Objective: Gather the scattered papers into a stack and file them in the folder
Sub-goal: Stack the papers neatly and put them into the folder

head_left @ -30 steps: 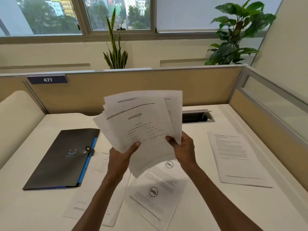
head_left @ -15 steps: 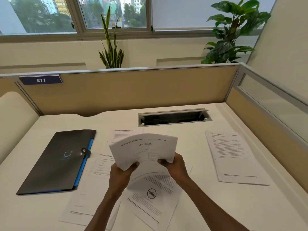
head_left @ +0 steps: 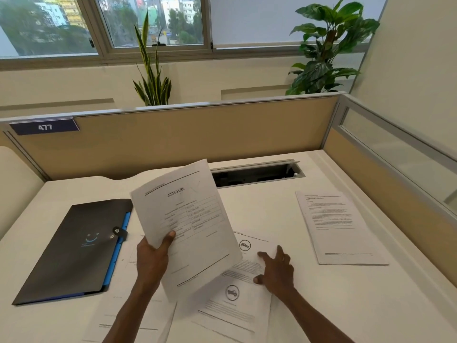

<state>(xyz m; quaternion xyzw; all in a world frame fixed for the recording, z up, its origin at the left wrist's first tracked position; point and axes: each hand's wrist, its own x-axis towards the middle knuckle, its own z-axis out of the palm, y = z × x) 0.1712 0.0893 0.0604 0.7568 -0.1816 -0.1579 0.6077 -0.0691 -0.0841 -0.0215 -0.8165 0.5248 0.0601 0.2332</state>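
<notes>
My left hand point(head_left: 154, 258) grips a stack of white papers point(head_left: 188, 219) by its lower left edge, tilted up above the desk; the top sheet is headed "ANNEXURE". My right hand point(head_left: 277, 271) rests with fingers spread on a loose sheet with round car symbols point(head_left: 235, 300) lying flat in front of me. More loose sheets point(head_left: 128, 318) lie under my left arm. Another set of printed papers point(head_left: 338, 226) lies at the right. A closed black folder with a blue spine and snap strap point(head_left: 79, 246) sits at the left.
The white desk point(head_left: 259, 219) is fenced by tan partition panels point(head_left: 197, 139) at the back and right. An open cable tray slot point(head_left: 257, 173) is cut into the desk at the back. Potted plants stand behind the partition.
My right hand let go of the held stack and dropped onto the sheet with car symbols. The left hand now holds the stack alone, tilted to the left.
</notes>
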